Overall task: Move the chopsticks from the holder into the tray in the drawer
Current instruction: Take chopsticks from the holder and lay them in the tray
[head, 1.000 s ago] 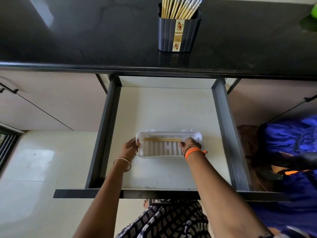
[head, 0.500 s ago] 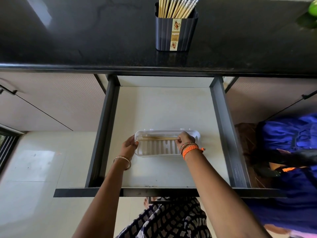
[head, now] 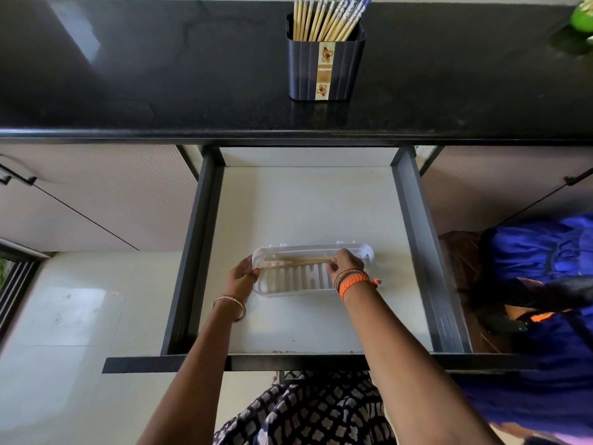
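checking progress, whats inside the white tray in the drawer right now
Inside the white tray, a pair of chopsticks lies lengthwise over its slotted floor. The right hand covers their right ends, and the left hand grips the tray's left end.

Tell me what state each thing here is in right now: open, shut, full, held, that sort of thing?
Drawer: pulled open.
Tray: flat on the drawer floor, a few chopsticks in it.
Chopsticks in the tray: lying lengthwise, right ends pinched.
Holder: upright on the countertop, still holding many chopsticks.
Left hand: gripping the tray's left end.
Right hand: fingers closed on the chopsticks.
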Available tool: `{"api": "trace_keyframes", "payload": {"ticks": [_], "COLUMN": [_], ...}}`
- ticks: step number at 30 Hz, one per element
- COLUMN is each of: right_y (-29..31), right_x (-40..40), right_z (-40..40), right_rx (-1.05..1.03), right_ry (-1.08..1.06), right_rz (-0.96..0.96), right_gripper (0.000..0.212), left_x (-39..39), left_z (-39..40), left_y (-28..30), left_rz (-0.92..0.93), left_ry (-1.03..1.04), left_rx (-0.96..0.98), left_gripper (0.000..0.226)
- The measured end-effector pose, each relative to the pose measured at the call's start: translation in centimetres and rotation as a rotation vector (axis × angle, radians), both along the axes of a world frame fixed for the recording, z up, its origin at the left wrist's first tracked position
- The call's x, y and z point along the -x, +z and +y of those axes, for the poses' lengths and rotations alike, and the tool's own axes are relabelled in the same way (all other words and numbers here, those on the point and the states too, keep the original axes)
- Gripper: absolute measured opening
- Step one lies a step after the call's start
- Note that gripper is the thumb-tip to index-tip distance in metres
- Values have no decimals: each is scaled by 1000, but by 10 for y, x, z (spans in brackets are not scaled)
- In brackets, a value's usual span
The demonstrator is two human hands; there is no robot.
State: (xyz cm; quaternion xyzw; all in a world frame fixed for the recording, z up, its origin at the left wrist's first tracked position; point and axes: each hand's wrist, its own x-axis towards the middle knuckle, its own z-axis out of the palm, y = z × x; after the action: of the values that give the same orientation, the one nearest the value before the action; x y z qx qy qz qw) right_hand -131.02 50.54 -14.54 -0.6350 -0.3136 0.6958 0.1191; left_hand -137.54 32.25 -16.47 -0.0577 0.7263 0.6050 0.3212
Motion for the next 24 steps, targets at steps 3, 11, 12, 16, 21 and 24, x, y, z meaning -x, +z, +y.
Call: {"api": "trace_keyframes", "payload": {"ticks": [3, 11, 12, 16, 21, 24], "right_y": [-5, -11, -12, -16, -18, -16], "right_x": [1, 5, 5, 4, -2, -4], "right_z": [4, 5, 5, 5, 2, -4], "right_rx": [-7, -258, -262, -241, -389, -500], "right_ry": [22, 139, 181, 338, 581, 790], "right_rz": [6, -231, -232, -207, -309, -397], "right_gripper": [55, 63, 58, 40, 48, 50], "left_x": [0, 0, -1, -1, 0, 0], "left_z": [2, 2, 2, 2, 2, 1], "left_y": [2, 4, 4, 4, 2, 0], "left_rz": [-18, -31, -32, -30, -55, -66], "left_ry": [16, 31, 29, 29, 46, 52], "left_rx": [-14, -27, -30, -34, -67, -72], "left_gripper": [37, 36, 36, 35, 34, 34]}}
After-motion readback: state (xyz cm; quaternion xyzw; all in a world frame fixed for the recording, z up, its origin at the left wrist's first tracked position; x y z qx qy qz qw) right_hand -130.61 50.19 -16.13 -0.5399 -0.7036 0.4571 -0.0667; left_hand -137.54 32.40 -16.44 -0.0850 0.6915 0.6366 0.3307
